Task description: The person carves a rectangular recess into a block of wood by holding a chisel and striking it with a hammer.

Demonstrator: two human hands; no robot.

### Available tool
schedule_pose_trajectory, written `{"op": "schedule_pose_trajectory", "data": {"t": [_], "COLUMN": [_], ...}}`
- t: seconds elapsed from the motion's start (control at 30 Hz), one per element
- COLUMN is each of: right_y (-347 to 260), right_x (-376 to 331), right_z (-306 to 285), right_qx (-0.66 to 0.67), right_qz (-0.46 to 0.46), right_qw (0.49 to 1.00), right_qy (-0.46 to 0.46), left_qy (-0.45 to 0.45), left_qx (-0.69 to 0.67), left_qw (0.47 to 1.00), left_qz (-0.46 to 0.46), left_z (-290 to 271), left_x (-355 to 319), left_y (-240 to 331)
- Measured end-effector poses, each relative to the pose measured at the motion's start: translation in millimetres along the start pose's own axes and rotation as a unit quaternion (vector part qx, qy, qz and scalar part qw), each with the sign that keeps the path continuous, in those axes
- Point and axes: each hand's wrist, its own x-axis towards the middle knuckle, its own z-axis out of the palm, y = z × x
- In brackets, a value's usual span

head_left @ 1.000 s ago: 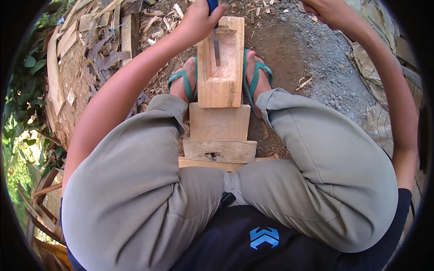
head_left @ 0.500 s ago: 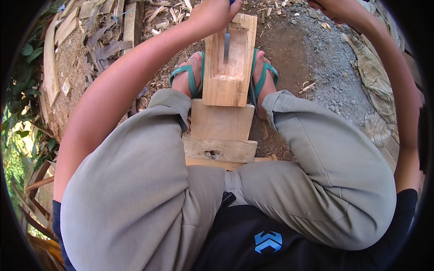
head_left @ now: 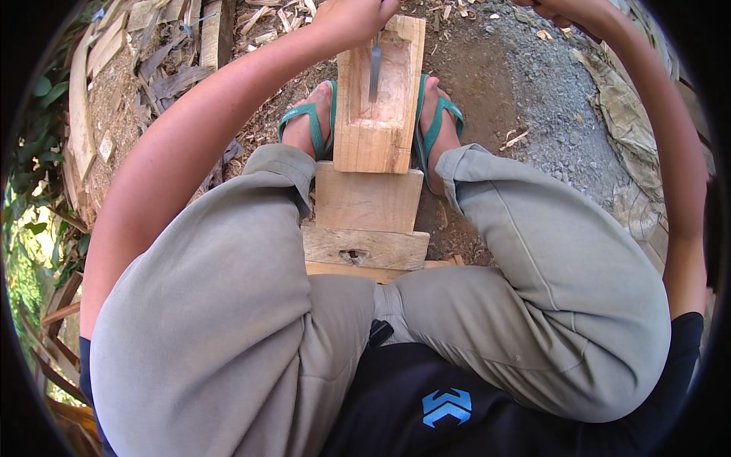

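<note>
Pale, hollowed rectangular wooden block (head_left: 392, 95) is set between two teal-strapped sandals (head_left: 304, 112). Narrow grey metal chisel (head_left: 375, 72) is gripped at its upper end by the left hand (head_left: 355, 19), blade hung over the hollow. Right hand (head_left: 567, 11) is seen curled, partly cut off; whether anything is held cannot be told. Block is judged fairly heavy, stiff, not slippery; best gripped by its outer sides, the thinner rim spared.

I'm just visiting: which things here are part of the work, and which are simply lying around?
Part of the work, it seems:
left hand, gripping a chisel-like tool
hollowed wooden block, beneath that tool
right hand, partly out of view, its grip unclear

Apparently just lying about:
wood chips
grey gravel
crumpled sheet
weathered plank
</note>
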Motion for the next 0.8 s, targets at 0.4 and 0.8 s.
{"op": "schedule_pose_trajectory", "data": {"t": [0.4, 0.8], "right_y": [10, 9], "right_x": [7, 0], "right_z": [1, 0], "right_qx": [-0.002, 0.023], "right_qz": [0.037, 0.034], "right_qw": [0.999, 0.999], "right_qy": [-0.018, -0.023], "left_qy": [-0.039, -0.033], "left_qx": [0.054, 0.044], "left_qw": [0.997, 0.997], "left_qz": [-0.049, -0.045], "left_z": [3, 4], "left_x": [2, -1], "left_y": [-2, -5]}}
